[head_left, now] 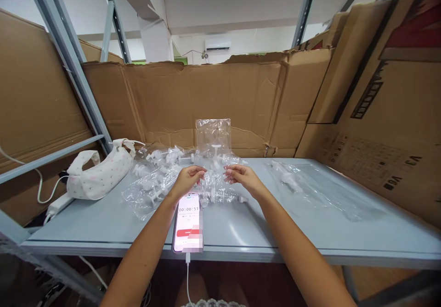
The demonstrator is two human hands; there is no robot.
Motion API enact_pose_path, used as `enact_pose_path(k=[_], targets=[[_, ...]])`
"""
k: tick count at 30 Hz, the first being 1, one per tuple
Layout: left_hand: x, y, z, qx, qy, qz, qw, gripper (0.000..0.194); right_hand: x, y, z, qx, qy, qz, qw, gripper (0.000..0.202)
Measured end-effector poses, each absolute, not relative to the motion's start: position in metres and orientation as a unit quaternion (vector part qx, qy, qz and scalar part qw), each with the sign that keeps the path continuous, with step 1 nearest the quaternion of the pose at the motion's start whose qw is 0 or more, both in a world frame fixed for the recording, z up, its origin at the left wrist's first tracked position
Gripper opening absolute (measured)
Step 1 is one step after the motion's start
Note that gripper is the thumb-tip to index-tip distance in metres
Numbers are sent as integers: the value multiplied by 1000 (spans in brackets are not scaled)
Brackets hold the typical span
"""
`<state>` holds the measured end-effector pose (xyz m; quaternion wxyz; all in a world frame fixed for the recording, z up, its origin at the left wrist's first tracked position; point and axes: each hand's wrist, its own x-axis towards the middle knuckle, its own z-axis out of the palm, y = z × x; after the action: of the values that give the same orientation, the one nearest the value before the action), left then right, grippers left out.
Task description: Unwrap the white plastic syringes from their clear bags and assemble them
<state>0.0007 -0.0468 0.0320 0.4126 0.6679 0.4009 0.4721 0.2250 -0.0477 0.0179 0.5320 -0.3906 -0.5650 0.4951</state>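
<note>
My left hand (189, 179) is over the near edge of a pile of clear plastic bags with white syringe-like parts (158, 174), its thumb and fingers closed together. My right hand (244, 177) faces it from the right, also closed at the fingertips. Whatever the fingertips hold is too small and transparent to make out. Between and just beyond the hands, a white plunger-like part (216, 150) points upward. Behind it a clear plastic bag (213, 131) stands upright before the cardboard.
A lit phone (188, 224) with a timer and cable lies at the grey table's (241, 238) front. A white dotted fabric item (99, 176) is at left, more bagged parts (287, 178) at right. Cardboard walls (206, 91) and metal posts (86, 86) surround the table.
</note>
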Motion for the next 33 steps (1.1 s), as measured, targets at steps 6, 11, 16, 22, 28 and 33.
enact_pose_path(k=[6,11,16,22,28,33], targets=[[-1,-45,27,658,389,491,418,47,226,-44,16,-395,-573,461,551,36],[-5,-43,25,694,354,501,376,50,229,-42,18,-386,-522,458,608,40],[-6,-44,25,777,333,404,348,30,230,-43,19,-383,-507,439,636,41],[-2,-53,31,795,350,374,326,21,228,-46,21,-382,-511,440,632,40],[1,-54,34,752,360,417,362,20,227,-46,21,-383,-520,423,635,39],[-1,-50,30,727,349,433,403,25,227,-45,19,-379,-532,411,636,36]])
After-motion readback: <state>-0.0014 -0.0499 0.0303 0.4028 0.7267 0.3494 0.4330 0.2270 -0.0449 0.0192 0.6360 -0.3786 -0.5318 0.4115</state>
